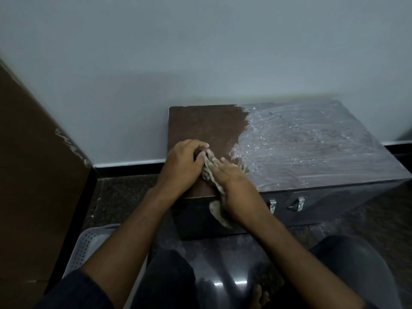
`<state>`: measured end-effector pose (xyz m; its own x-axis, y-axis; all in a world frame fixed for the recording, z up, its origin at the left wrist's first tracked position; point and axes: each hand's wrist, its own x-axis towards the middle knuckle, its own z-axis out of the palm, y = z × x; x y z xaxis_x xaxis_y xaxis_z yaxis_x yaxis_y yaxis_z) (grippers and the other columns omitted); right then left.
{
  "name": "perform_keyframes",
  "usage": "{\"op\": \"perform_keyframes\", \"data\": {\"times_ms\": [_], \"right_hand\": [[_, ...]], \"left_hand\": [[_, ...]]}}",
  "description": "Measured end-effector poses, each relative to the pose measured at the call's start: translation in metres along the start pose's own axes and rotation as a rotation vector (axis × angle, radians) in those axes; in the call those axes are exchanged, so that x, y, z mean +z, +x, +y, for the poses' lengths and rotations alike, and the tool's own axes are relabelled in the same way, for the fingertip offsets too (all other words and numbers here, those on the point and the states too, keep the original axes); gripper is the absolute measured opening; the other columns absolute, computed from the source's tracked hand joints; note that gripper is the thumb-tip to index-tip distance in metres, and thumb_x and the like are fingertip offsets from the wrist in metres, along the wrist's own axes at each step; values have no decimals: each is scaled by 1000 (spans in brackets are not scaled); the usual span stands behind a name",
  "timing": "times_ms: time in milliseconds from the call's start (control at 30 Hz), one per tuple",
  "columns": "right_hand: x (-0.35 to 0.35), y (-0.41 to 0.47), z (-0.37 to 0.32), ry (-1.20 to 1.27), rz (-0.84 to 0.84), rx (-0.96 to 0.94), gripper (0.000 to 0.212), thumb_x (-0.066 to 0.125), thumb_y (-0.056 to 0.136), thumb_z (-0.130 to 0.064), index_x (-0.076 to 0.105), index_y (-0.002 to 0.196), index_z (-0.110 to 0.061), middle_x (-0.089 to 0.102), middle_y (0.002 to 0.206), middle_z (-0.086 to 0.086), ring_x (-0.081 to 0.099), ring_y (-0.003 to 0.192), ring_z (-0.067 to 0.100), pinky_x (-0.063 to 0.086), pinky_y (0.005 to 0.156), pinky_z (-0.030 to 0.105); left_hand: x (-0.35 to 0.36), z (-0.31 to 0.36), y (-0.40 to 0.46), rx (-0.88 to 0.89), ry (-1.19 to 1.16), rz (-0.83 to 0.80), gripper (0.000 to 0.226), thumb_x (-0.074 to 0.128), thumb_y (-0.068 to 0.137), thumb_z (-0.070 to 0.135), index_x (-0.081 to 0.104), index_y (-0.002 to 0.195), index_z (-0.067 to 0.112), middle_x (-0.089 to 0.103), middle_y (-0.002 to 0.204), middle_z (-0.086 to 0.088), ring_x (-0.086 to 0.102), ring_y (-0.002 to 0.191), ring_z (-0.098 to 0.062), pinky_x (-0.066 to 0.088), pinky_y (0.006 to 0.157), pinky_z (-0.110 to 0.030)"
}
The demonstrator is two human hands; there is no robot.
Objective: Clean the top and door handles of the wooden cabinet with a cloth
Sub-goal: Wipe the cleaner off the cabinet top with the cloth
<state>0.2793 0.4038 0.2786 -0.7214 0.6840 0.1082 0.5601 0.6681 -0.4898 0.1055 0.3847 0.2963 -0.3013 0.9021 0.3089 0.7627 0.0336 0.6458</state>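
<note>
A low dark wooden cabinet (301,157) stands against the wall; the left part of its top is matt brown, the right part shines wet and streaked. A crumpled grey cloth (210,170) lies on the top near the front left edge, one end hanging over the cabinet's front. My left hand (180,162) pinches the cloth's upper end with curled fingers. My right hand (231,186) lies flat on the cloth with straight fingers, pressing it down. Two metal door handles (287,205) sit on the front face, to the right of my right hand.
A brown wooden panel (33,175) leans at the left. A white perforated basket (89,246) sits on the dark glossy floor by my left arm. My knees and a bare foot (259,296) are below the cabinet. A pale wall runs behind.
</note>
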Motion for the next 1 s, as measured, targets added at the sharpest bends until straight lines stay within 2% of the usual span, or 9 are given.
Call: {"op": "perform_keyframes", "data": {"times_ms": [133, 200, 300, 400, 533, 600, 767, 867, 1000], "right_hand": [[-30, 20, 44, -5, 122, 185, 65, 54, 88, 3, 43, 150, -12, 39, 157, 12, 31, 148, 25, 18, 122, 30], [-34, 35, 45, -47, 153, 207, 63, 47, 93, 5, 37, 153, -13, 34, 160, 10, 25, 151, 24, 15, 124, 31], [-19, 19, 30, -9, 146, 109, 65, 45, 96, -3, 27, 157, -17, 26, 164, 5, 16, 153, 21, 15, 125, 39], [-9, -14, 34, 27, 134, 1, 63, 49, 90, -4, 40, 151, -14, 40, 157, 6, 24, 150, 22, 21, 123, 37], [-27, 22, 65, -19, 154, 138, 62, 51, 96, -3, 37, 153, -20, 34, 161, 4, 21, 152, 18, 15, 120, 29], [-36, 48, 67, -35, 141, 174, 61, 49, 99, -6, 32, 156, -19, 29, 163, 5, 18, 153, 20, 13, 122, 31], [-19, 29, 51, -83, 170, 47, 59, 49, 102, -26, 28, 157, -22, 29, 163, 4, 19, 152, 22, 16, 125, 37], [-14, 13, 55, -14, 104, -54, 62, 53, 94, -9, 40, 152, -26, 36, 159, 1, 25, 150, 21, 17, 123, 33], [-35, 53, 72, 5, 132, 73, 67, 50, 94, 2, 39, 152, -31, 32, 161, 0, 21, 151, 18, 16, 124, 34]], "left_hand": [[3, -2, 5, 35, 46, 14, 18, 60, 92, 21, 71, 105, 27, 65, 103, 13, 51, 95, -5, 42, 87, -25], [5, 2, 6, 40, 47, 9, 18, 60, 92, 21, 71, 105, 26, 66, 103, 11, 52, 97, -6, 43, 88, -27], [12, 5, 8, 47, 49, -28, 20, 60, 91, 21, 70, 108, 25, 65, 106, 10, 53, 99, -7, 44, 90, -30], [17, 5, 10, 70, 51, -53, 20, 61, 90, 21, 69, 108, 25, 64, 104, 11, 53, 98, -8, 45, 91, -31], [22, 6, 10, 86, 58, -69, 20, 62, 89, 20, 70, 107, 25, 65, 104, 11, 54, 100, -11, 45, 94, -37], [24, 8, 12, 89, 59, -58, 20, 62, 89, 20, 69, 107, 26, 64, 105, 12, 53, 101, -10, 45, 95, -39], [27, 12, 23, 66, 48, -69, 23, 60, 90, 23, 66, 111, 28, 63, 110, 11, 53, 105, -11, 45, 97, -40], [30, 12, 28, 78, 27, -68, 24, 61, 89, 23, 66, 112, 27, 64, 111, 12, 53, 106, -10, 45, 97, -41], [28, 13, 30, 83, 28, -71, 23, 61, 90, 23, 67, 112, 26, 63, 111, 11, 53, 105, -11, 44, 97, -42]]}}
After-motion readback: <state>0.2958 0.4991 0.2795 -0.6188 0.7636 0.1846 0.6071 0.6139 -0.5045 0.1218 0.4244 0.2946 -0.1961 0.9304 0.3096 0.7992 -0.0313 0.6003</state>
